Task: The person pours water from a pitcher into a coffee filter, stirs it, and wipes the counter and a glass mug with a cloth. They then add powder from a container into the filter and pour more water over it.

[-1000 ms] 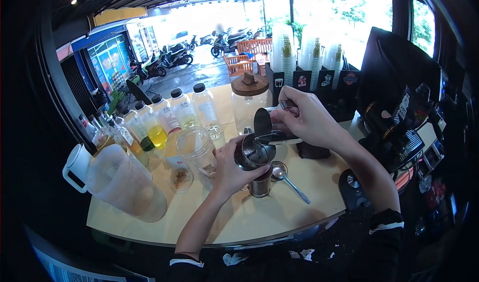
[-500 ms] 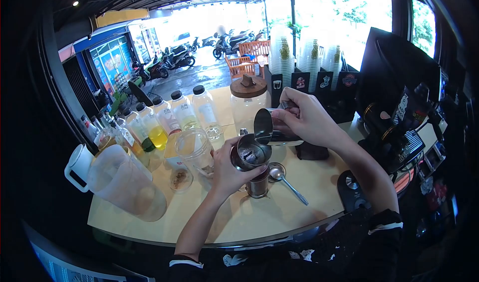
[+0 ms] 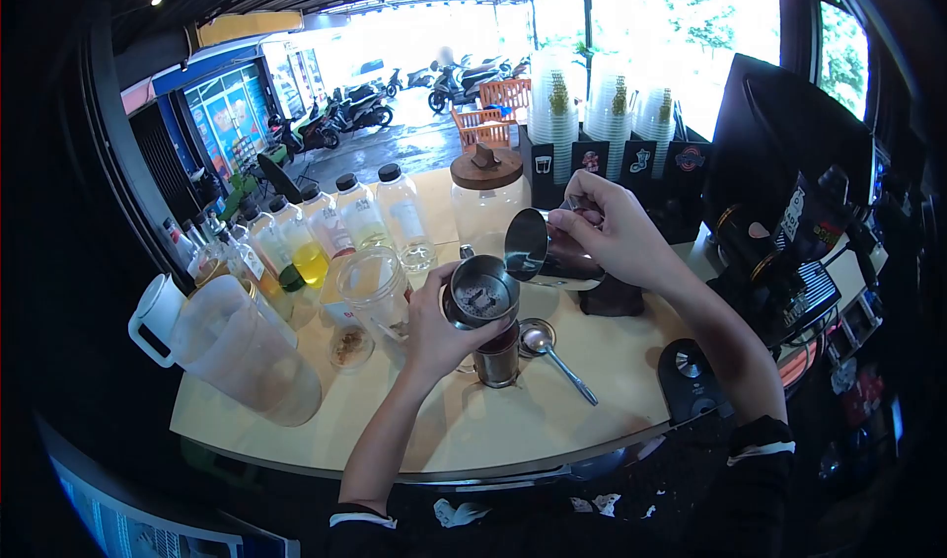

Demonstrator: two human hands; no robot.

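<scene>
My left hand (image 3: pixel 439 321) is wrapped around a round steel cup (image 3: pixel 483 290) with liquid and bubbles in it. Right beneath that cup stands a shiny cup with a metal-looking body (image 3: pixel 496 368), partly hidden by my thumb. In my right hand (image 3: pixel 617 227) is a steel pitcher (image 3: pixel 557 257), gripped by its handle and tipped to the left, its mouth at the steel cup's right rim. A spoon (image 3: pixel 559 366) rests with its bowl on a small round dish, just right of the lower cup.
An open clear jar (image 3: pixel 373 287) and a small dish of brown bits (image 3: pixel 350 346) lie left of my hand. Beyond them are a large plastic jug (image 3: pixel 242 351) and several capped bottles (image 3: pixel 400 213). A wooden-lidded jar (image 3: pixel 486 193) stands behind; a black scale-like device (image 3: pixel 693 375) lies right.
The pitcher has levelled a little and its lip has drawn slightly back from over the steel cup. My left hand and the cup have shifted slightly left in view.
</scene>
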